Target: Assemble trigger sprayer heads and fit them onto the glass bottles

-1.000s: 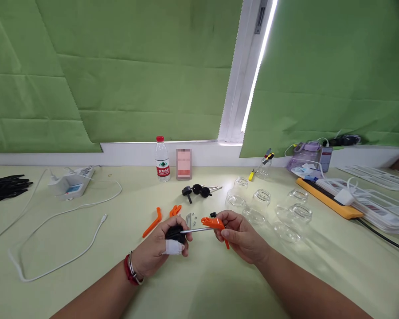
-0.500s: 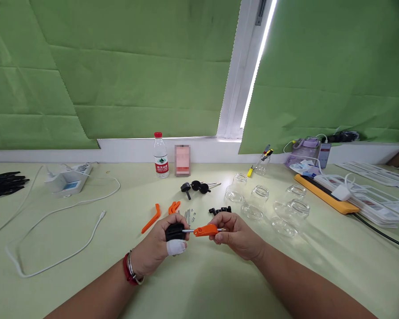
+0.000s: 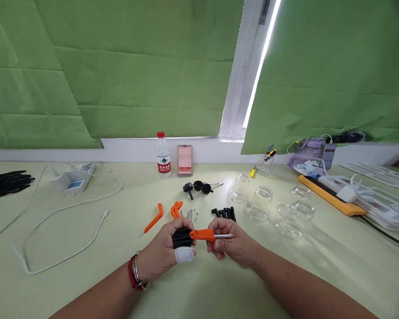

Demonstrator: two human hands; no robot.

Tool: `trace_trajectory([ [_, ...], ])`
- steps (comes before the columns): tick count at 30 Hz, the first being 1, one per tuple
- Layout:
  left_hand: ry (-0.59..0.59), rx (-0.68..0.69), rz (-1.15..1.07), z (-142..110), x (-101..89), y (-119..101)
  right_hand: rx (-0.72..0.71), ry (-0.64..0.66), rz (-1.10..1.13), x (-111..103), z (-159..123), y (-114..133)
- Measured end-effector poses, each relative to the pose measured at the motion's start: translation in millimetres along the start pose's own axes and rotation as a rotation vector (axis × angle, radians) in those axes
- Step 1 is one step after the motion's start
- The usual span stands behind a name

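Observation:
My left hand (image 3: 162, 246), one digit wrapped in white tape, is closed around a black part (image 3: 182, 238). Between my two hands lies an orange lever (image 3: 202, 235), its left end up against the black part. The fingers of my right hand (image 3: 234, 243) pinch the lever's right end. A metal rod (image 3: 222, 236) sticks out to the right of the lever, over those fingers. Just beyond my hands are more orange levers (image 3: 176, 209), one of them lying apart, along with several screws (image 3: 190, 215), small nuts (image 3: 196, 216) and black knob-like pieces (image 3: 226, 214).
Black discs with metal rods (image 3: 197, 186) lie farther back. Clear glass jars (image 3: 258, 204) stand at the right, near an orange power strip (image 3: 332, 195). A water bottle (image 3: 163, 156) and a pink card (image 3: 185, 160) stand by the wall. A white cable (image 3: 69, 206) loops across the left.
The orange lever has slid left along the rod to the black part, so more rod shows on its right side. Both hands appear slightly lower and farther right.

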State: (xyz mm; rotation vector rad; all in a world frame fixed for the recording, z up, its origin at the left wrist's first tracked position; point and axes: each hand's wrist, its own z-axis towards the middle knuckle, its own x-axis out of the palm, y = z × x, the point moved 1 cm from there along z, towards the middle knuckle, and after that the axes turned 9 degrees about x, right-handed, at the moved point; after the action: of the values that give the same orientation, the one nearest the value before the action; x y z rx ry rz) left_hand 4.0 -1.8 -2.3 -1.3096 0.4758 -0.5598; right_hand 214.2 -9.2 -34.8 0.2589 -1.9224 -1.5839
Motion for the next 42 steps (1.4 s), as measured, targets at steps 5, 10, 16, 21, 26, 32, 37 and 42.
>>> trace_trajectory([
  [5, 0.043, 0.02, 0.024, -0.2, 5.2, -0.8, 0.038, 0.027, 0.017, 5.0, -0.5, -1.9],
  [10, 0.092, 0.007, 0.014, -0.5, 10.4, -1.8, 0.08, 0.063, 0.022, 11.9, -0.2, -4.0],
  [16, 0.143, 0.015, -0.01, -2.9, 12.5, -1.1, 0.147, 0.073, 0.019, 14.3, -1.2, -9.7],
  [21, 0.092, 0.035, -0.024, -5.3, 13.1, -1.6, 0.152, 0.137, -0.014, 19.1, -1.2, -10.5],
  [26, 0.075, -0.01, -0.103, -4.0, 14.7, -5.0, 0.202, 0.095, -0.085, 19.5, -0.5, -12.1],
  [32, -0.056, -0.047, -0.156, -3.0, 12.2, -1.3, -0.022, -0.049, -0.24, 21.3, -2.8, -4.9],
  [37, -0.088, -0.134, -0.358, -3.0, 15.9, -2.0, -0.288, -0.054, -0.424, 29.7, -7.9, 5.2],
  [42, -0.051, -0.181, -0.484, -0.8, 16.7, 3.6, -0.467, -0.025, -0.792, 30.2, -12.4, 13.7],
])
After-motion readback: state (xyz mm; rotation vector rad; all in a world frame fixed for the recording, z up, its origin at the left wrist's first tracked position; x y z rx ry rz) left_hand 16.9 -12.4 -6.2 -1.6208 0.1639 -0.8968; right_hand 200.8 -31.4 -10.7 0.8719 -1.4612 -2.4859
